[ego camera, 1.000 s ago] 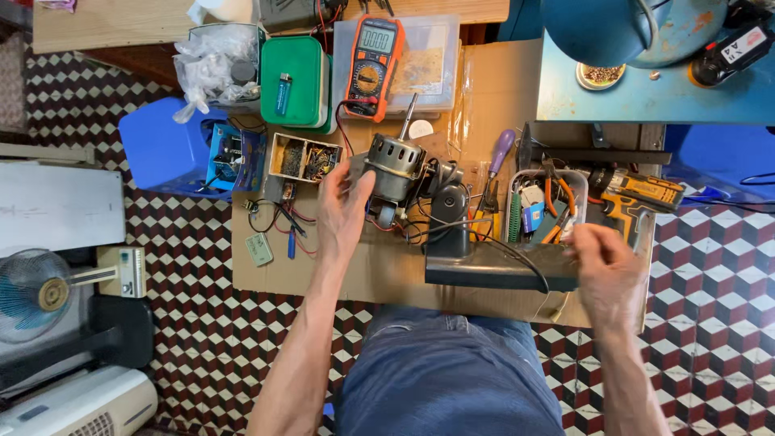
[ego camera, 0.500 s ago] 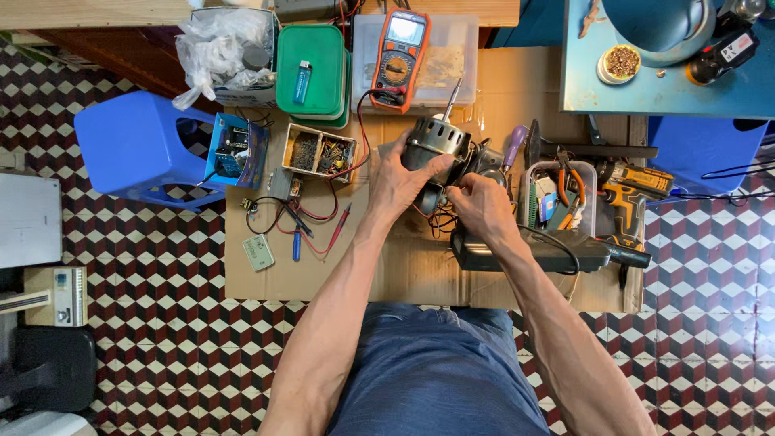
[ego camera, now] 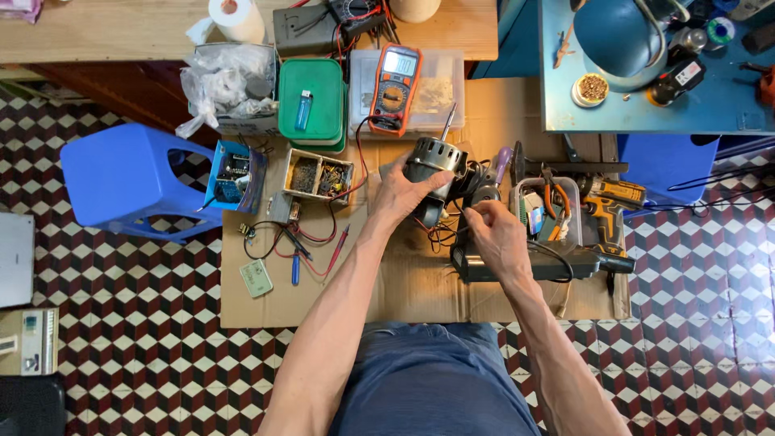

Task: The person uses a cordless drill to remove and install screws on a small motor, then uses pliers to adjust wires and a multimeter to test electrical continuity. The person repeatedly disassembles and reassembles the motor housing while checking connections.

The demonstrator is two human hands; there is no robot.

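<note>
Two hands meet over the middle of the cardboard sheet (ego camera: 420, 282) on the floor. Nearest the person, the right hand (ego camera: 496, 234) has its fingers pinched shut on what looks like a thin wire or small part; it is too small to tell which. Just beyond and to the left, the left hand (ego camera: 404, 194) wraps around the near side of the motor (ego camera: 436, 161), fingers curled on its casing. That motor lies tilted, its long axis running from near-left to far-right, shaft pointing away. Farther off sits the orange multimeter (ego camera: 393, 89) on a clear box (ego camera: 436, 101).
</note>
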